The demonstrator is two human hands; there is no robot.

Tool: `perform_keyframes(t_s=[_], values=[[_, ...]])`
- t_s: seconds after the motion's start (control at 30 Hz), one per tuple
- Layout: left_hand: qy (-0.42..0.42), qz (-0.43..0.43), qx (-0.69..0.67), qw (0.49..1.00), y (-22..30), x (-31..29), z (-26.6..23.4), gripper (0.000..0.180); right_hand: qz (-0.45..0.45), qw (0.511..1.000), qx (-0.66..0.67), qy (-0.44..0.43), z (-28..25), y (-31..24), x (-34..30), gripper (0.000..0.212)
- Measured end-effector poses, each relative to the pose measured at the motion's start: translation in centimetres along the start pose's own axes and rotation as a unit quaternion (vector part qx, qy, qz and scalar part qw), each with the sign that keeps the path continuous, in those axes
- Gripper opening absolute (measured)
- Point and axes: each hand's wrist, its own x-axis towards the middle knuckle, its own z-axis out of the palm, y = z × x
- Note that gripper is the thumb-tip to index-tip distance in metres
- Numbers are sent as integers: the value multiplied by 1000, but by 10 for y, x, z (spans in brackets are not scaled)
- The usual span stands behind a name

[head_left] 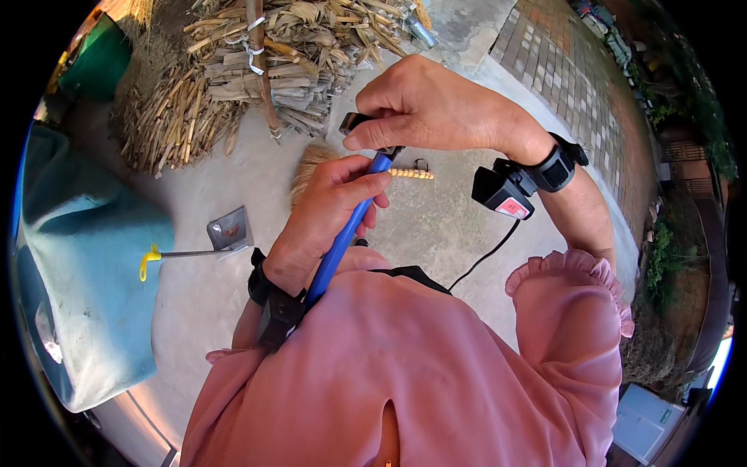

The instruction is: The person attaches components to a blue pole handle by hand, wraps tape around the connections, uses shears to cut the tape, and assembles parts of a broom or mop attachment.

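Observation:
A blue pole slants up from my chest, its lower end out of sight near my left wrist. My left hand is wrapped around it just below the top, fingers curled about the shaft. Above that, my right hand is closed with thumb and fingers on a black fitting at the pole's upper end. The fingers partly hide the fitting, so its full shape does not show. On the concrete just beyond my left hand lies a straw broom head. A short yellowish ridged strip shows beside the pole.
A metal dustpan with a yellow-tipped handle lies to the left. Bundles of dry stalks are piled at the far side, beside a wooden post. A teal cover drapes something at left. Brick paving runs along the far right.

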Motion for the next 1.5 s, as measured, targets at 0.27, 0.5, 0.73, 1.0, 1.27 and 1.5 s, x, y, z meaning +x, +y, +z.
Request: perform_keyframes(t_s=[0.27, 0.5, 0.73, 1.0, 1.27, 1.5], values=[[47, -45, -52, 997, 1, -1, -1, 31, 193, 973, 62, -114, 9, -1, 39, 47], [45, -54, -155, 985, -2, -5, -19, 36, 132, 914, 374, 89, 6, 11, -3, 39], [-43, -89, -254, 962, 5, 7, -14, 39, 194, 748, 622, 124, 95, 50, -58, 33], [-139, -121, -328, 926, -1, 16, -10, 43, -77, 754, 644, 105, 91, 65, -18, 42], [-97, -71, -310, 943, 0, 6, -21, 40, 49, 841, 535, 62, 88, 63, -21, 25], [-32, -55, -297, 953, 2, -3, -30, 34, 118, 856, 501, 57, 93, 65, -63, 16]])
